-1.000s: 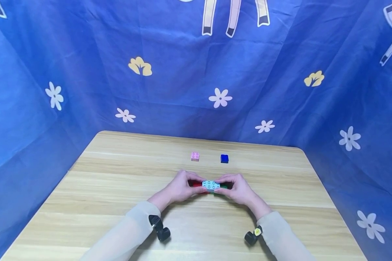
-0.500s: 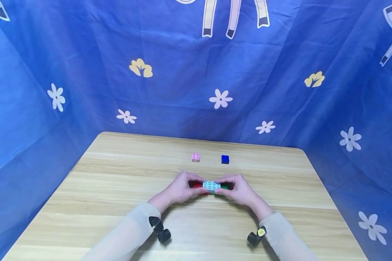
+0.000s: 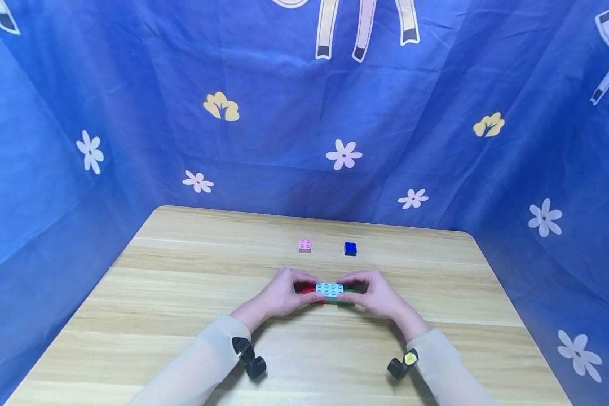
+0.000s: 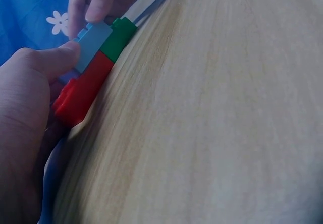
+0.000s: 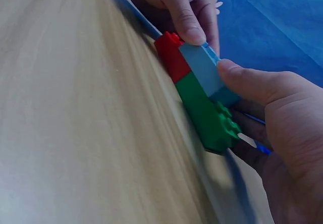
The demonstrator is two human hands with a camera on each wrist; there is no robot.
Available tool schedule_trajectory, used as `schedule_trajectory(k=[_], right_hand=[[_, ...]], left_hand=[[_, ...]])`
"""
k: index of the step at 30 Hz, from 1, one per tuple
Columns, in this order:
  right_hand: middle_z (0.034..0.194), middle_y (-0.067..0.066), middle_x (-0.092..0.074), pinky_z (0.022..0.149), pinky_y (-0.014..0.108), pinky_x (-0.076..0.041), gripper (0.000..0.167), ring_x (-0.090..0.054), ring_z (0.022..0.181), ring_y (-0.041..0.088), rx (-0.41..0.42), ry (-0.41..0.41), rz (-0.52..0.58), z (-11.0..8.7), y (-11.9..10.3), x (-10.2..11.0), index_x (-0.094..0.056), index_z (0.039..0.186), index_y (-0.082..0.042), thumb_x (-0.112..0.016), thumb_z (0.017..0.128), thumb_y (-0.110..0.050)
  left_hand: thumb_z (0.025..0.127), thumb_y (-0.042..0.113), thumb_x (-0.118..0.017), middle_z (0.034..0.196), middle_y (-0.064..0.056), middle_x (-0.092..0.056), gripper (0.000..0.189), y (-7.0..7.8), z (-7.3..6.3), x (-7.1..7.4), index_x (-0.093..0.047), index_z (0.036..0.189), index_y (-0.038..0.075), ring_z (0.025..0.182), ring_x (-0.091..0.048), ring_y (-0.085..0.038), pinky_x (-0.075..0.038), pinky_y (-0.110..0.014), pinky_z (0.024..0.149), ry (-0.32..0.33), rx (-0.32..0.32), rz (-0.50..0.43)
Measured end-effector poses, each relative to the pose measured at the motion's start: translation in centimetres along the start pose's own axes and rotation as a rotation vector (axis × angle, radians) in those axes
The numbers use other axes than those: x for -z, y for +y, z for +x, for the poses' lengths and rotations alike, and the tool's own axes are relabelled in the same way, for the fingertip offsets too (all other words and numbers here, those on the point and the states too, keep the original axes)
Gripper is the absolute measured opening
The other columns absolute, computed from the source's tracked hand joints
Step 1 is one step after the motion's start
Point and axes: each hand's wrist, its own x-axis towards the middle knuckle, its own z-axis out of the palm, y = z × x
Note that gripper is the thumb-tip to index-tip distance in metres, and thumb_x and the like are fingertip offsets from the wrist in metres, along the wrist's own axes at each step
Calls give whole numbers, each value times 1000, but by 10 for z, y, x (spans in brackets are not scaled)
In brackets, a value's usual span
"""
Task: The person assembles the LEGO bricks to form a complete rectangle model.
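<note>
A light blue brick (image 3: 330, 290) with studs on top lies across a red brick (image 4: 90, 94) and a green brick (image 5: 202, 110), which sit end to end on the table. My left hand (image 3: 282, 292) pinches the blue brick's left part between thumb and fingers. At its other end, my right hand (image 3: 378, 294) has its thumb on the near side and fingers behind, pinching it too. In the right wrist view the right thumb lies at the blue brick's upper edge, and green studs show beyond that brick. The farther fingers are partly hidden behind the bricks.
Farther back on the wooden table (image 3: 182, 248) stand a pink brick (image 3: 304, 245) and a dark blue brick (image 3: 351, 248), side by side with a gap. A blue patterned cloth (image 3: 284, 141) hangs behind the table and along both sides.
My right hand has shifted slightly right along the light blue brick, and more of the green brick's near side shows. The left hand keeps its hold. The whole view has drifted a little.
</note>
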Motion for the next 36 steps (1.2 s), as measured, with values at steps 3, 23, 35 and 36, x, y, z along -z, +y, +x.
schedule_trajectory(k=[3,23,35,36], right_hand=[[115,3,-78,96,43,-58,37,-73,106,25,-11,5,21,0,-1,5,-79,121,-6,-89,89,-20],[122,20,-74,105,52,-52,37,-69,114,35,-24,142,32,11,6,44,-76,121,1,-88,88,-12],[125,21,-72,105,55,-51,43,-67,116,42,-61,203,10,30,23,59,-73,125,4,-88,88,-11],[125,20,-72,105,54,-52,43,-68,116,42,-68,208,1,32,23,60,-73,125,3,-88,88,-14]], left_hand=[[89,35,-89,106,13,-78,32,0,-1,-1,-83,115,18,99,-70,-6,-58,-29,86,5,11,-5],[87,39,-90,109,12,-77,38,-1,-4,-5,-82,118,19,101,-70,-5,-57,-30,90,21,50,-9],[87,36,-90,107,11,-78,35,2,-4,-8,-82,116,18,99,-70,-5,-58,-29,87,34,45,-10],[87,37,-90,107,11,-78,35,2,-4,-8,-82,116,18,99,-70,-6,-58,-29,88,36,43,-10]])
